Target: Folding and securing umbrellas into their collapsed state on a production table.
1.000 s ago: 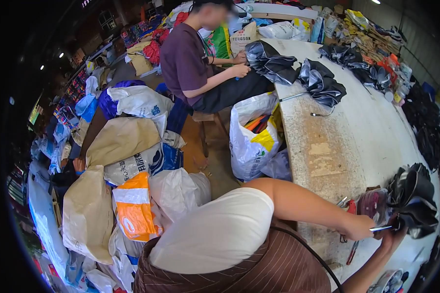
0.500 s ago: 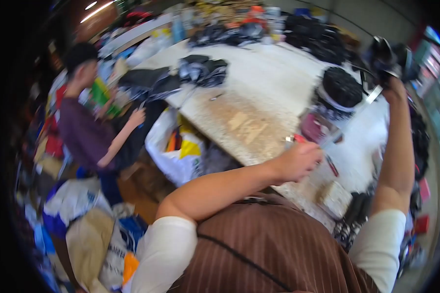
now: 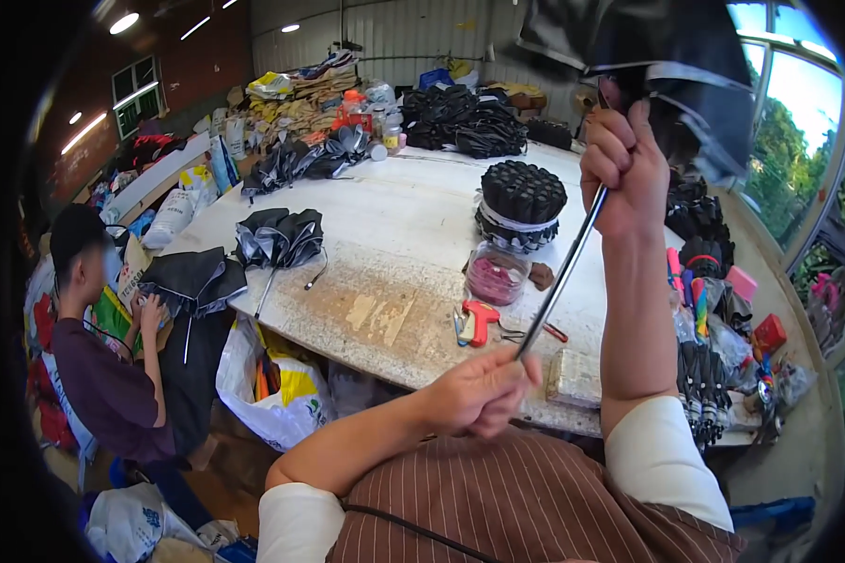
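A black umbrella (image 3: pixel 671 47) with silver lining showing is held up at the upper right, its canopy loose and cut off by the picture's top edge. My right hand (image 3: pixel 624 164) is closed round the top of its metal shaft (image 3: pixel 571 261), just under the canopy. Lower down, in front of my apron, my left hand (image 3: pixel 483 389) grips the shaft's bottom end. On the table beyond the left hand lies a red glue gun (image 3: pixel 480 323). Behind it stand a clear tub (image 3: pixel 496 274) with pinkish contents and a tied round bundle of black folded umbrellas (image 3: pixel 523 199).
The white worktable (image 3: pixel 404 211) carries black umbrellas (image 3: pixel 280 239) at its left edge and a black heap (image 3: pixel 465 120) at the back. A pale block (image 3: pixel 574 377) sits near the front edge. At left, a co-worker (image 3: pixel 103 366) handles another umbrella (image 3: pixel 192 281). A white bag (image 3: pixel 272 394) hangs below the table.
My right hand has come up and inward from the far right with the umbrella. My left hand has moved left and down. The view has shifted, and the co-worker's hands are now on an umbrella.
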`<state>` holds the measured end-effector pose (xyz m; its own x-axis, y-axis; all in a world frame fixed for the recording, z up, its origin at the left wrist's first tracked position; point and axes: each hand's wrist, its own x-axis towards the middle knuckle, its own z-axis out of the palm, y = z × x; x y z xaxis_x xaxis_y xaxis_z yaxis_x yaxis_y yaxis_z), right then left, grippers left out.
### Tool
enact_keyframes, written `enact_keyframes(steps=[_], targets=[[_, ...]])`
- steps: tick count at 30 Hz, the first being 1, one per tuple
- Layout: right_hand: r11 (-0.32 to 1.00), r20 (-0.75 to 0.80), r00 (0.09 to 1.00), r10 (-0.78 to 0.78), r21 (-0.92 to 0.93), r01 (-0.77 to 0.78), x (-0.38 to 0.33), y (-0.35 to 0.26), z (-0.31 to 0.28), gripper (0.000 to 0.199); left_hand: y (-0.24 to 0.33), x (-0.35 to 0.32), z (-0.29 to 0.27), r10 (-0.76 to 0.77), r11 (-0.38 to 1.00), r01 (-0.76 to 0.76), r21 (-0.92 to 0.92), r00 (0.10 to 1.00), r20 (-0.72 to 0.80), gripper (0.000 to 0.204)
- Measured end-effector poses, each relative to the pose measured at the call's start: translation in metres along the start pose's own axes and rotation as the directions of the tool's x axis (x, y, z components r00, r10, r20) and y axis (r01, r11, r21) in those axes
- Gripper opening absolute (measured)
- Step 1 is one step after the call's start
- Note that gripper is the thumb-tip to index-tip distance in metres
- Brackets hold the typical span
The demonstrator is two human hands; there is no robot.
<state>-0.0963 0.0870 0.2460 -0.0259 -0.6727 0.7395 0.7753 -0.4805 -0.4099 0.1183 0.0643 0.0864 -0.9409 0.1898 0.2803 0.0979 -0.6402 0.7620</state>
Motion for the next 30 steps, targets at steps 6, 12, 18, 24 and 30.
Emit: enact_keyframes(steps=[6,12,18,24,30], targets=[[0.915,-0.74,0.578,-0.344,-0.401,0.032,-0.015,0.005,-0.09,0.03,-0.008,0.019,-0.01,0.076,0.958,0.08,0.276,0.856,-0.512,0.018],[0.96,-0.588,0.786,-0.189,-0.278,0.023,0.016,-0.025,-0.052,0.023,0.004,0.016,0.004,0.081,0.967,0.028,0.255,0.909,-0.408,0.023],[0.789,-0.547,0.741,-0.39,-0.613,-0.037,0.05,-0.053,-0.012,0.023,0.041,0.026,0.042,0.053,0.996,-0.064,-0.059,0.985,-0.166,0.024],[0.639,-0.478,0.747,-0.462,-0.763,-0.093,0.061,-0.092,-0.011,0.024,0.021,-0.011,0.029,-0.009,0.999,0.021,0.04,0.958,-0.288,0.027],[0.456,-0.381,0.799,-0.465,-0.877,-0.153,0.088,-0.105,0.003,0.026,0.005,-0.03,0.003,0.104,0.941,0.05,0.336,0.9,-0.424,0.027]])
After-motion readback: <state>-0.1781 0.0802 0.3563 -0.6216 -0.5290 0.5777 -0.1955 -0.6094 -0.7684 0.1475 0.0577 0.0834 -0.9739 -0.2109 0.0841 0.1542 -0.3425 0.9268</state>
